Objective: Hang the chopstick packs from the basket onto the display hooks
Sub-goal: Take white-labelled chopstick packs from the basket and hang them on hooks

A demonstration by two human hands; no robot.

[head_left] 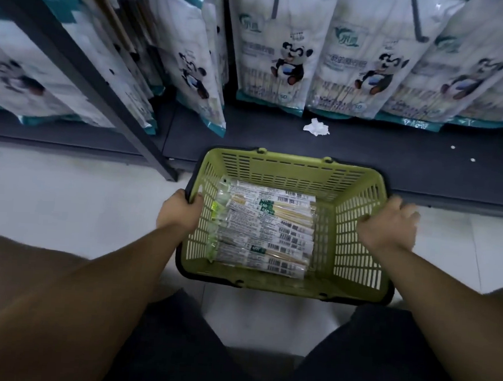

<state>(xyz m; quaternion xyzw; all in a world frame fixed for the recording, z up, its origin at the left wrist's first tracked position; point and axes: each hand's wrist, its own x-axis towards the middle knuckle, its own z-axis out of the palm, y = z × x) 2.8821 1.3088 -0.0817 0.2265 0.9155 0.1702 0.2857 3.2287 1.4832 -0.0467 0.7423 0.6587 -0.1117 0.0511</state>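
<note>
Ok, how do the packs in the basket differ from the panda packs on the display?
The basket packs are slim, lying flat, stacked in the basket; the panda packs are broad, white and hang upright. Both show pale sticks through clear film.
</note>
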